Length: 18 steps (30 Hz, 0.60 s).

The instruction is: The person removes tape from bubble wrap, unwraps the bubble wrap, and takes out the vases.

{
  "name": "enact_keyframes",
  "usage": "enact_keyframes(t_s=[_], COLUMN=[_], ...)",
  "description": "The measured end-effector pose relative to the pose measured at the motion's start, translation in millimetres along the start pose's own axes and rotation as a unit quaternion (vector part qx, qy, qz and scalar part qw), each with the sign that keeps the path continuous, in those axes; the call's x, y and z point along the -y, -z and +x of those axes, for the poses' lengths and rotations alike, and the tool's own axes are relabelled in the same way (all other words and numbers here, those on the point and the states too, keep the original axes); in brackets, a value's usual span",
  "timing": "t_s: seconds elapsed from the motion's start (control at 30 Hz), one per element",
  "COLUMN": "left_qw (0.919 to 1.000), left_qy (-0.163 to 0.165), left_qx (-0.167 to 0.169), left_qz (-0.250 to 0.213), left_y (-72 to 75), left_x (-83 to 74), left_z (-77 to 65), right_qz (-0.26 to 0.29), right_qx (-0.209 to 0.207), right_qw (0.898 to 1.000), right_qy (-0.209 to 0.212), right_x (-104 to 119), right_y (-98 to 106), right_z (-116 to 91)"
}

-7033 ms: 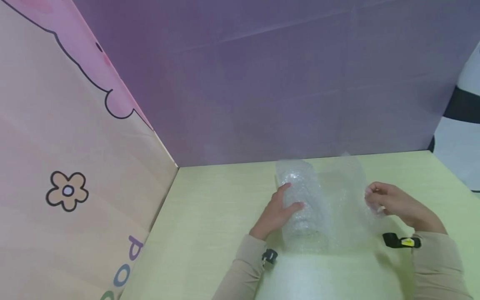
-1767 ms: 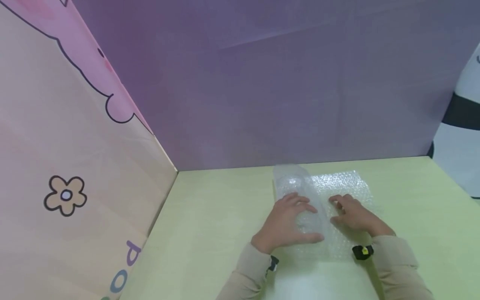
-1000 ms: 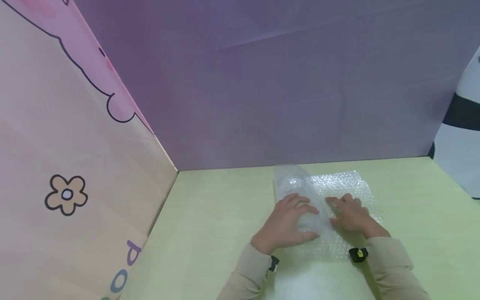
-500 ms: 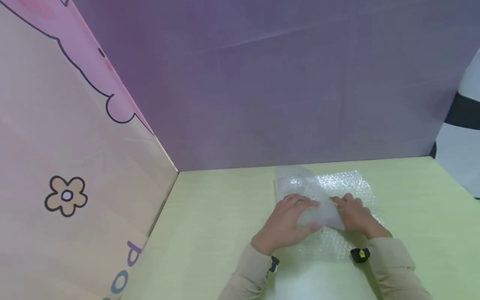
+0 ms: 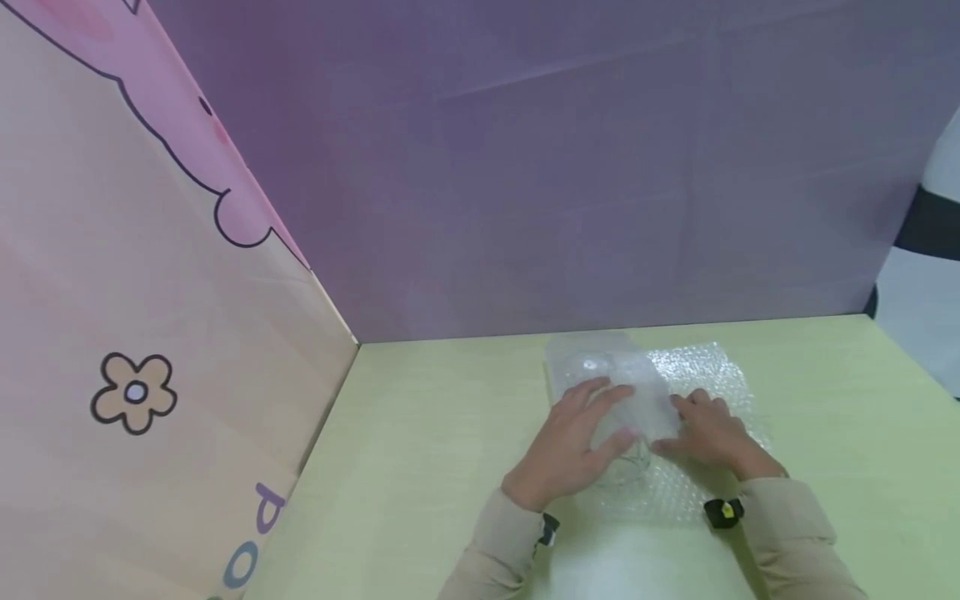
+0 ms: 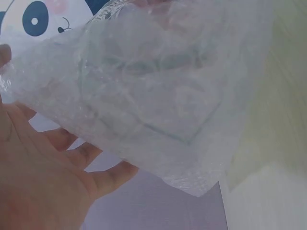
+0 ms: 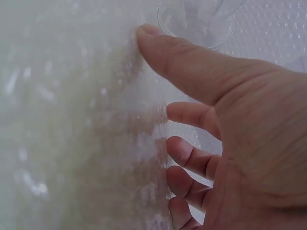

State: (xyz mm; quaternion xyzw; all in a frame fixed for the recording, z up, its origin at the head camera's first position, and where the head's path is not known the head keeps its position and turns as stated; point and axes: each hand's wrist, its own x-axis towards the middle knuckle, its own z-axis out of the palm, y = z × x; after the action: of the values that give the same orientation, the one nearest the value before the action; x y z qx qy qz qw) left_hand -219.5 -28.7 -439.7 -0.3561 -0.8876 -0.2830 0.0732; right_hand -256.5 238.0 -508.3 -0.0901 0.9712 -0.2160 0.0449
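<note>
A clear drinking glass lies partly under a sheet of bubble wrap on the table. A hazy flap of the wrap covers most of it; in the left wrist view its outline shows through. My left hand rests over the covered glass, fingers spread and thumb apart. Close by on the right, my right hand touches the loose edge of the flap with its fingertips. Its thumb lies apart from the fingers, near the glass rim.
The pale table meets a purple back panel and a printed side panel at the left. A black wrist strap sits at my right cuff.
Earlier, my right hand held the sheet's end out to the right. Within the last second the flap has shifted rightward and its corner has flattened. My left hand has barely moved.
</note>
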Motion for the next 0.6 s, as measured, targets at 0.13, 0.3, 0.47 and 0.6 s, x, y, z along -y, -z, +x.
enact_keyframes(t_s=[0.13, 0.3, 0.47, 0.6], left_qw=[0.9999, 0.9995, 0.999, 0.9985], left_qy=[0.007, 0.022, 0.021, 0.026], left_qx=[-0.01, -0.023, -0.033, -0.039], left_qz=[0.001, -0.005, -0.02, -0.03], left_y=[3.1, 7.0, 10.2, 12.3], left_x=[0.7, 3.8, 6.4, 7.1], left_z=[-0.9, -2.6, -3.4, -4.0], right_qz=[-0.002, 0.0, 0.007, 0.012], right_qx=[-0.001, -0.004, -0.004, -0.004], right_qw=[1.0, 1.0, 1.0, 1.0], right_qy=[0.004, 0.011, 0.013, 0.015], right_x=[1.6, 3.0, 4.0, 4.8], right_y=[0.8, 0.7, 0.7, 1.8], right_z=[-0.9, -1.9, -2.1, -3.4])
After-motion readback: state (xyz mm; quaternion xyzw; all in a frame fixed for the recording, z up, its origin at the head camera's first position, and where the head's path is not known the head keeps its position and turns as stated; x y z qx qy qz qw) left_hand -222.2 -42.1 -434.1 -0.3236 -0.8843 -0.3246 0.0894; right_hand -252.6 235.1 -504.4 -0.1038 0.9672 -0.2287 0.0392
